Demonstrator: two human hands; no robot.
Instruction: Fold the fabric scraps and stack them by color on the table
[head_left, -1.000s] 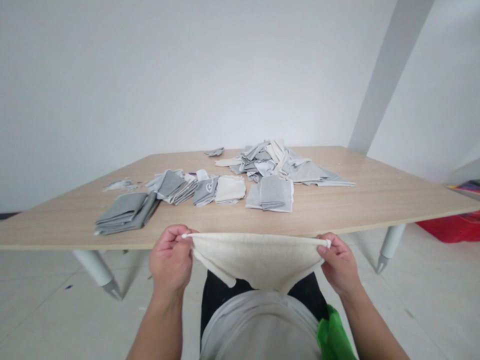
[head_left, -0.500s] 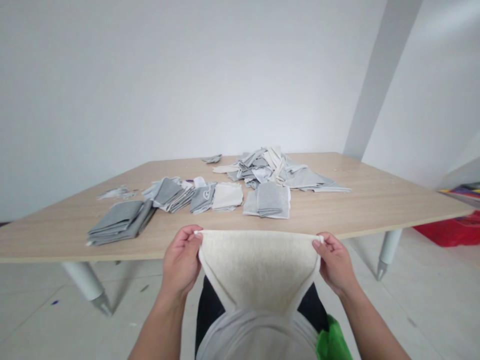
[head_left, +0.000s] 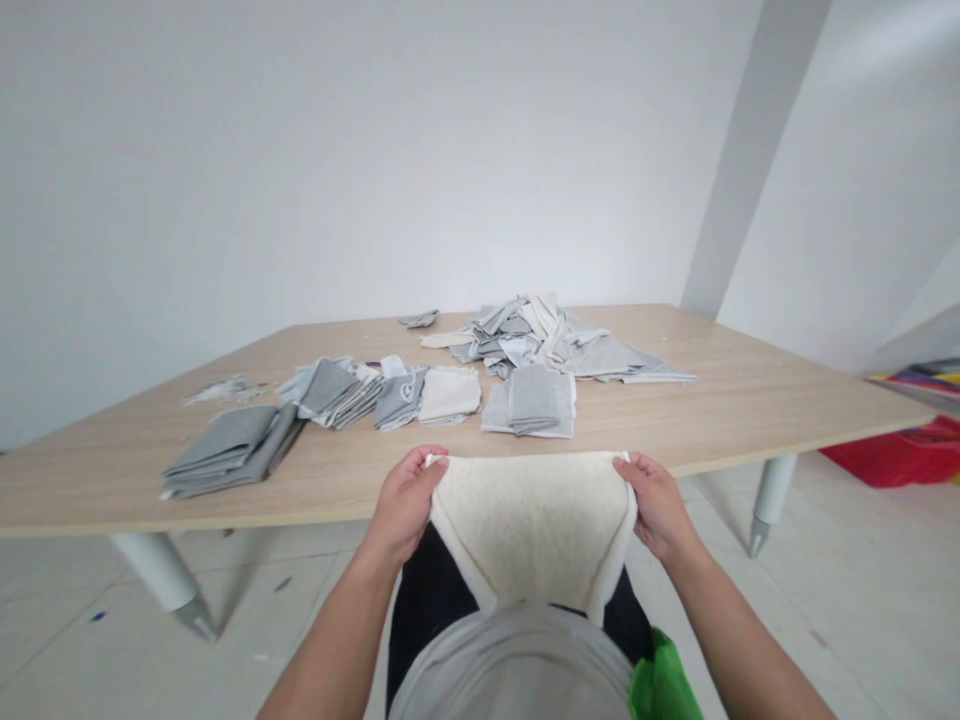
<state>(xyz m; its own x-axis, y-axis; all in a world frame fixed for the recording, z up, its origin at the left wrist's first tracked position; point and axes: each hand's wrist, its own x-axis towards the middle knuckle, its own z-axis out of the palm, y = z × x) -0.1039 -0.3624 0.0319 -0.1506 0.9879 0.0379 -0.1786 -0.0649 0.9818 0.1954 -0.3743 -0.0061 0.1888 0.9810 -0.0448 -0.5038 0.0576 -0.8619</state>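
A cream piece of fabric (head_left: 534, 520) with pale edges is stretched between my hands, just off the near edge of the table and above my lap. Its top left corner is pinched by the thumb and fingers of my left hand (head_left: 409, 498). My right hand (head_left: 654, 502) grips the top right corner the same way. The top edge runs nearly straight, and the sides slope inward toward my body. Beyond it on the table lie a folded grey cloth on a lighter one (head_left: 534, 400) and a small cream stack (head_left: 450, 393).
A wooden table (head_left: 720, 410) stands before a white wall. On it are a heap of grey and cream cloth pieces (head_left: 540, 340), folded grey cloths (head_left: 229, 445), a row of smaller folded pieces (head_left: 337, 390) and white scraps (head_left: 223, 390). A red container (head_left: 892, 455) sits on the floor at right.
My left hand has moved right, closer to my right hand, so the cream fabric's held edge spans less width. My right hand has shifted slightly left and up. Both corners stay gripped.
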